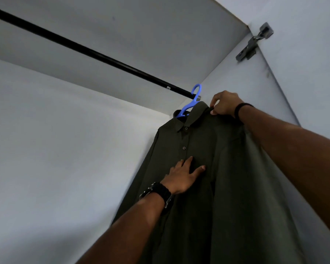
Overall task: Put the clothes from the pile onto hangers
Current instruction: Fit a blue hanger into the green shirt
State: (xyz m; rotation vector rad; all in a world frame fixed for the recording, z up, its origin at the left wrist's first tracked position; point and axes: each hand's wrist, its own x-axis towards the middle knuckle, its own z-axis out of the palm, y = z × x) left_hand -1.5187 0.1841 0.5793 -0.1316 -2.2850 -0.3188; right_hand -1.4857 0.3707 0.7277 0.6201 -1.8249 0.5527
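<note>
Both forearms reach up toward a dark green shirt [198,187] hanging on a blue hanger [191,102], hooked at the right end of a black rod [84,48]. Left hand [181,177] rests flat on the placket, fingers spread. At one o'clock from it, right hand [225,103] pinches the shoulder seam (beside the collar). Door hinge [253,42] sits at two o'clock.

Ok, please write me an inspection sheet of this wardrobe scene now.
Surface: pale wardrobe walls.
Job's things: dark green buttoned shirt on blue plastic hanger, hooked on the black metal rail.
Clutter: nothing seen.
Grippers: left hand flat on the shirt front; right hand pinches the shirt's shoulder.
Cables: nothing seen.
Surroundings: metal door hinge; black wristbands on both wrists.
</note>
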